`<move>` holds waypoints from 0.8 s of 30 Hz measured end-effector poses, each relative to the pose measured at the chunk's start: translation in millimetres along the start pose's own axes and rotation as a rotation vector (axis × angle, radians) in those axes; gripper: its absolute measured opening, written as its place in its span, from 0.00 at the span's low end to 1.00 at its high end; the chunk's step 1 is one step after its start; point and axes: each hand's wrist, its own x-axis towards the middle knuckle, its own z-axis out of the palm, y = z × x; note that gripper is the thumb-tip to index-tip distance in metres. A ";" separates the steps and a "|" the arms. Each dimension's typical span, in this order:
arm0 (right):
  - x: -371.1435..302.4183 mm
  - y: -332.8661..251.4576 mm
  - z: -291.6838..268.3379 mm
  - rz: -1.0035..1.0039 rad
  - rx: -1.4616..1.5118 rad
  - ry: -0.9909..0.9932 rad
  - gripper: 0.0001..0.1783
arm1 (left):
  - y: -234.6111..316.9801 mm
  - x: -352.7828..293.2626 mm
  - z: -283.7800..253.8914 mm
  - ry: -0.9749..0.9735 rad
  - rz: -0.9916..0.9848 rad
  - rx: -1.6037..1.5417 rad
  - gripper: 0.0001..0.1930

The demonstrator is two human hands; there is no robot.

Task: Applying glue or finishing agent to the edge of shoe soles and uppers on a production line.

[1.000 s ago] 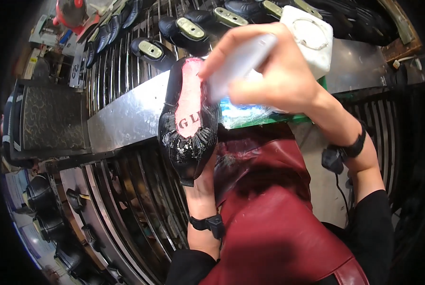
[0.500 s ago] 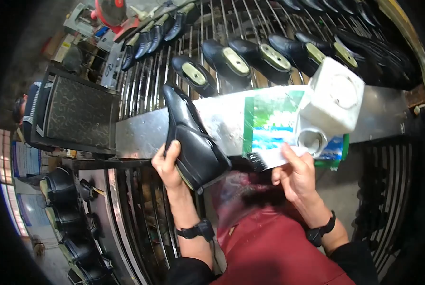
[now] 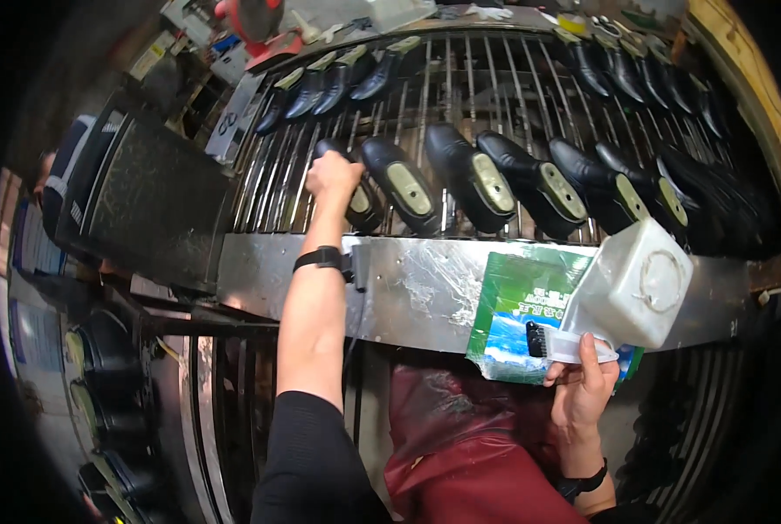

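Observation:
My left hand reaches out over the rack, its fingers closed around the middle of a black shoe. That shoe lies at the left end of the near row, its toe pointing away and its pale insert partly covered by my hand. In my right hand is a small brush with a white handle and black bristles, held level with the bristles to the left. Just behind the brush a white plastic jug stands tilted on a green and blue plastic packet.
More black shoes with pale inserts line the metal bar rack, with further rows behind. A metal ledge runs along its near edge. A dark patterned panel stands left, and shoes hang below it.
My left hand has carried the black shoe forward from in front of me to the rack's near row. My right hand keeps the brush and has shifted slightly right and down in view.

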 end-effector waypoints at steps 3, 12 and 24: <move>-0.4 5.5 14.9 0.037 0.027 -0.039 0.13 | -35.4 10.3 3.2 -0.025 0.011 -0.015 0.38; -1.5 -8.0 -37.4 0.019 0.009 -0.008 0.14 | -83.5 -181.6 -245.5 0.448 0.187 0.236 0.26; -9.5 -23.6 -77.6 0.035 0.230 -0.137 0.11 | -347.8 -188.3 -414.8 0.188 -0.422 -0.040 0.24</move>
